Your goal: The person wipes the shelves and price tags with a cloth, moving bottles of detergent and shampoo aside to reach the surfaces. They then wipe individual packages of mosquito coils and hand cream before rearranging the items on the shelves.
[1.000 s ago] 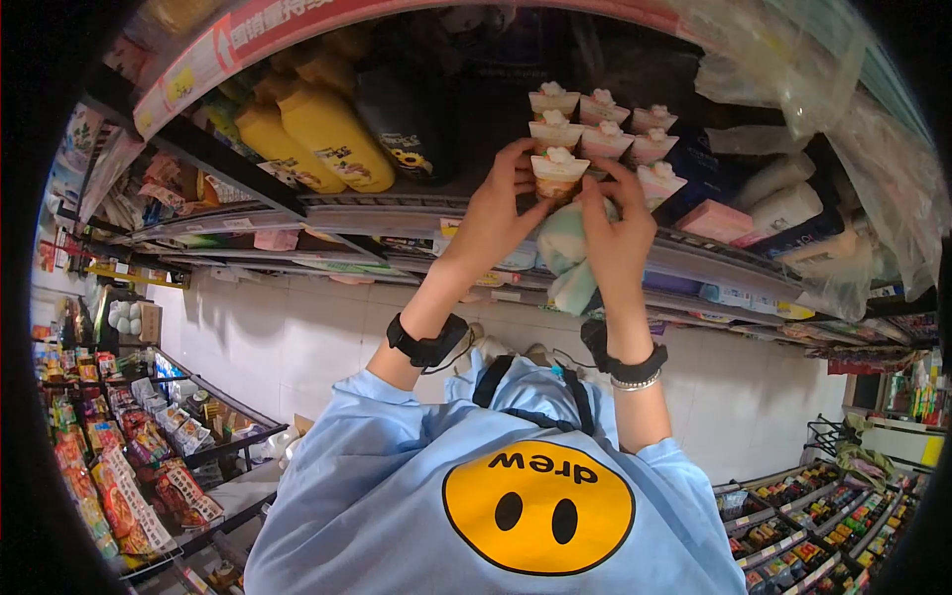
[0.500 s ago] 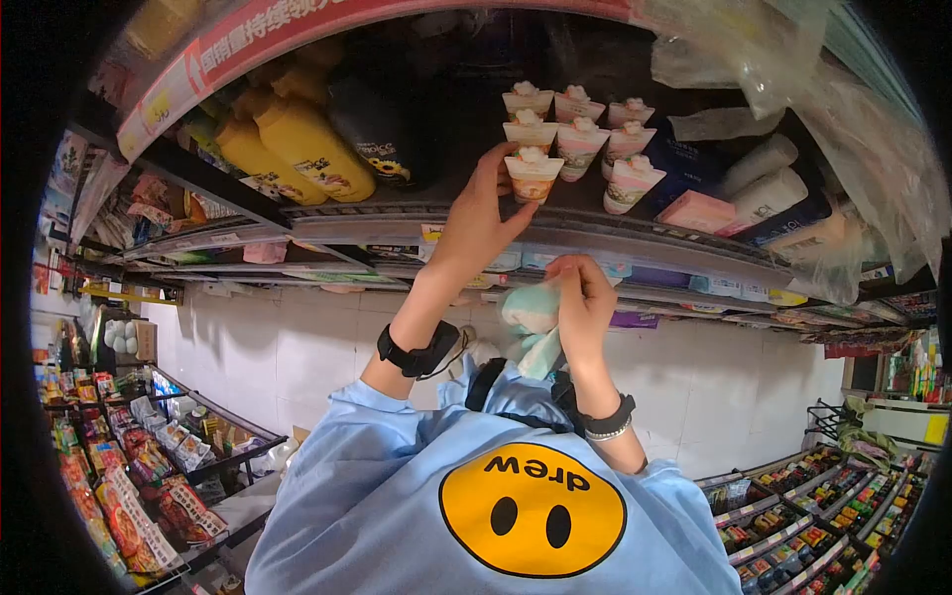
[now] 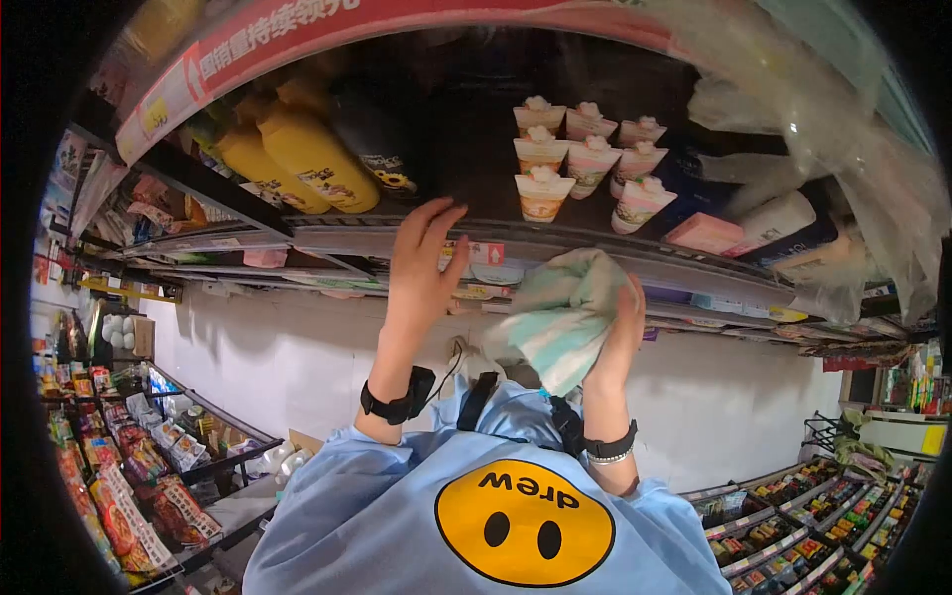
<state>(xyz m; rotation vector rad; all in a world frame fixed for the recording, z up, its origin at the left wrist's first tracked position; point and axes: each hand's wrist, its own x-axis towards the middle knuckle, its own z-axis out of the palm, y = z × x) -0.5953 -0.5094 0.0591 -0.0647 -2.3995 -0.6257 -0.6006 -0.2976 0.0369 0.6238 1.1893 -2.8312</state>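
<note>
My left hand (image 3: 421,263) hovers at the front edge of the shelf (image 3: 337,238), its fingers apart and nothing in them. To its right, small tubes (image 3: 543,198) with flared white tops stand upright in rows, orange ones beside pink ones. My right hand (image 3: 620,342) grips a green and white striped cloth (image 3: 567,307), bunched and hanging below the shelf edge, in front of my chest. The cloth hides part of the right fingers.
Yellow bottles (image 3: 317,164) and a dark bottle (image 3: 387,164) stand left of the tubes. A pink box (image 3: 704,234) and white rolls (image 3: 778,223) lie to the right. Clear plastic sheeting (image 3: 833,188) hangs over the shelf's right end. Racks of packaged goods (image 3: 139,466) flank me.
My left hand has let go of the front orange tube and drawn back left. The right hand has raised the cloth toward the shelf, where it now shows more spread out.
</note>
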